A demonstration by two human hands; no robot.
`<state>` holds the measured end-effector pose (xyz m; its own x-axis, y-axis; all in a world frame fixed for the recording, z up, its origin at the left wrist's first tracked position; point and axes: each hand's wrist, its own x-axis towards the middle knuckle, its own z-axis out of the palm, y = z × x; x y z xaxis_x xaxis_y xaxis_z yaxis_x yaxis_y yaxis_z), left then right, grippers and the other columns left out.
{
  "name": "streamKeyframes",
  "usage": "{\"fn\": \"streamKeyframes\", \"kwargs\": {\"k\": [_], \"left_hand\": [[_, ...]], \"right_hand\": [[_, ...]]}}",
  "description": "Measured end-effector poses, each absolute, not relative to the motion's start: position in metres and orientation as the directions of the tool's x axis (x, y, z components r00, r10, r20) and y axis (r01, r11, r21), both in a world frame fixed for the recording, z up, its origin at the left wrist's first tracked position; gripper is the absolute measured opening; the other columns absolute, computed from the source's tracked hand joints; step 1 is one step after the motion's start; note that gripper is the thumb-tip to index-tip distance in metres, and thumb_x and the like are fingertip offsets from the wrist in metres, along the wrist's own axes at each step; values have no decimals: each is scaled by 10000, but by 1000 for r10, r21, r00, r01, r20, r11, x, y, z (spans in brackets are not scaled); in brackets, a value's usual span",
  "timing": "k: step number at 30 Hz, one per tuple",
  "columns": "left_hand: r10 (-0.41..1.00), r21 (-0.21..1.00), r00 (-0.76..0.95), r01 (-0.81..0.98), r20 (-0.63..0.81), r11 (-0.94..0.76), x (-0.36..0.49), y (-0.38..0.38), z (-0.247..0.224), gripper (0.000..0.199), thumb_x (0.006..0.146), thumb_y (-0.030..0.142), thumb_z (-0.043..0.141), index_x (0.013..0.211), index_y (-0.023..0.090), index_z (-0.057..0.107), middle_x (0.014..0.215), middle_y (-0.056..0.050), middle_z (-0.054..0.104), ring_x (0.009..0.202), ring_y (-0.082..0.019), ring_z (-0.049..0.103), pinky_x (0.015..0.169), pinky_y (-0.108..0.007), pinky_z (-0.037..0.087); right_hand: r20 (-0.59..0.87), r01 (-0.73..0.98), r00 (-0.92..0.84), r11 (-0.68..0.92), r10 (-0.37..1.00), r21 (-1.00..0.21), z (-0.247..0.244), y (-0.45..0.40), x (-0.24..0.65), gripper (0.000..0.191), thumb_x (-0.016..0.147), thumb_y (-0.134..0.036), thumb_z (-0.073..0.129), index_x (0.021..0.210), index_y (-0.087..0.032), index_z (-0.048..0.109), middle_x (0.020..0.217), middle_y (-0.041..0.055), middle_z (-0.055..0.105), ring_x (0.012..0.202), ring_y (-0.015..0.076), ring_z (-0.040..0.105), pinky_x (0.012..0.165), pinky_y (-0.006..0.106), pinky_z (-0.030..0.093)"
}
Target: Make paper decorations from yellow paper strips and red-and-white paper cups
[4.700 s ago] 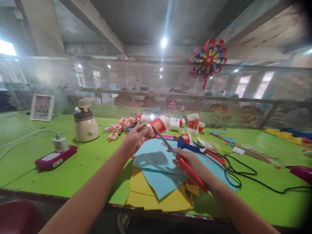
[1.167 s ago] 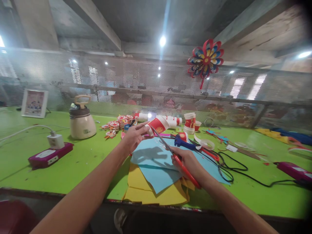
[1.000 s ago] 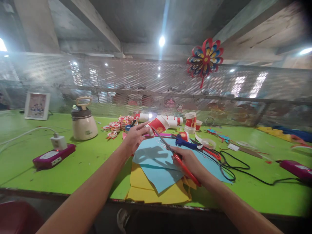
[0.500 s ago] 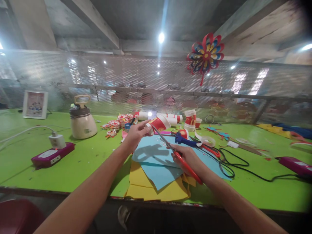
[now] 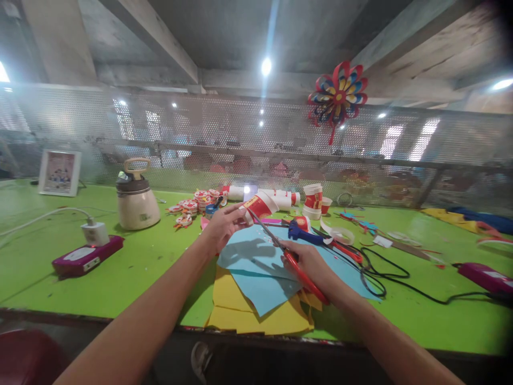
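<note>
Since a second ago, the red-and-white paper cup (image 5: 262,206) is turning: its round gold emblem is no longer facing the camera, and another gold mark is showing by the fingertips. Left hand (image 5: 222,228) is pinching the cup aloft; right hand (image 5: 311,262) is gripping red-handled scissors (image 5: 305,276), blades meeting the cup's near edge. Step in hand: seemingly snipping while rotating. Next move is probably calling for a steady pinch, fingers clear of the blades. Beneath, blue sheets (image 5: 262,291) are overlying yellow sheets (image 5: 256,322); beyond, stacked cups (image 5: 313,200) are standing.
</note>
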<state>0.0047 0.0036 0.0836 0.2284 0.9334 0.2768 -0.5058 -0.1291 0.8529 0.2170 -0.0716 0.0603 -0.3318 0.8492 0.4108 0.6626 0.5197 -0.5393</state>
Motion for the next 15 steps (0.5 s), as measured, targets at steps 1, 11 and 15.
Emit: {"fn": "streamKeyframes", "kwargs": {"k": [1,11,15], "left_hand": [[932,853,231,-506,280,-131,5,3,84,284,710,144,690,986,87,650,858,-127,702,727,-197,653,720,-366,539],[929,846,213,-510,303,-159,10,0,83,307,688,149,712,983,81,663,882,-134,701,741,-210,656,736,-379,520],[929,842,175,-501,325,-200,12,-1,83,339,679,159,715,1007,89,660,823,-102,694,693,-177,639,737,-362,507]], "right_hand": [[410,661,-336,522,848,-539,60,-71,217,386,744,-138,437,1043,-155,680,835,21,689,718,187,586,670,260,412],[439,689,-320,524,840,-501,57,-75,216,346,764,-137,443,1018,-166,675,676,-5,642,583,149,520,552,233,350],[438,692,-329,529,837,-491,58,-73,216,303,772,-148,435,943,-155,686,694,18,662,609,168,551,569,244,361]]}}
